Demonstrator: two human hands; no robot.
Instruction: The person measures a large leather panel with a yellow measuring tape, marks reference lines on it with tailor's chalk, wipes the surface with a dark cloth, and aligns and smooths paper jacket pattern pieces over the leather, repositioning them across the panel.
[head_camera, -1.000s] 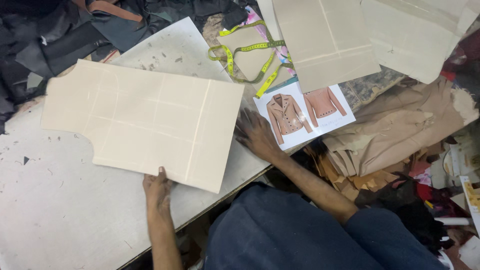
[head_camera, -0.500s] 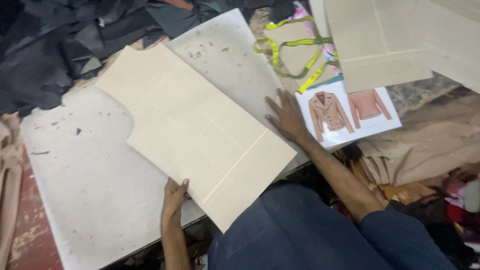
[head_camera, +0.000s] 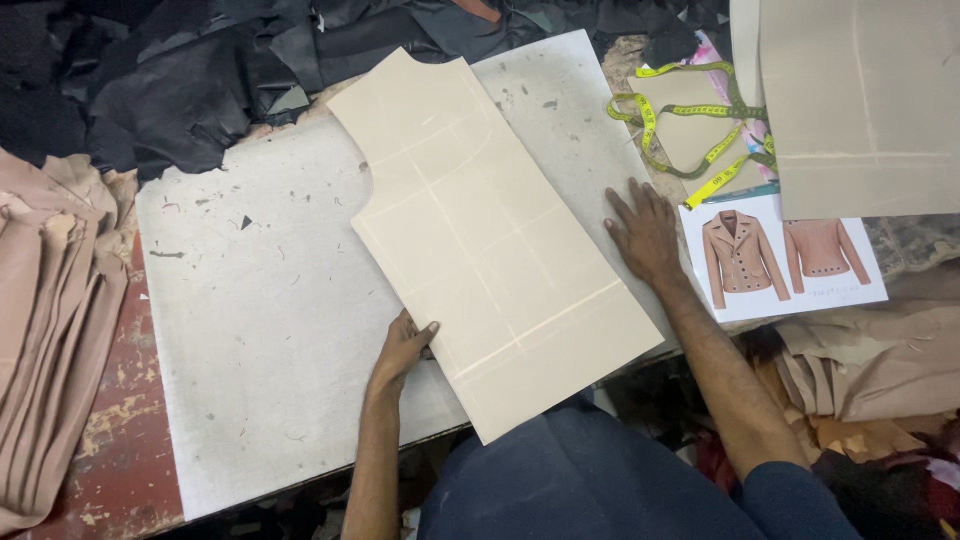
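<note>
Two bare hands at work on one cream card pattern piece, laid slantwise across a grey cutting board. Left hand closed on the piece's lower left edge, thumb on top and fingers tucked beneath, pinching the card. Right hand pressed flat and spread, palm down on the board just beside the piece's right edge. Seen close to that hand: a printed sheet of two tan jackets, with a yellow tape measure coiled above it. Heaped along the board's far side, black leather; stacked at the left, tan hides.
</note>
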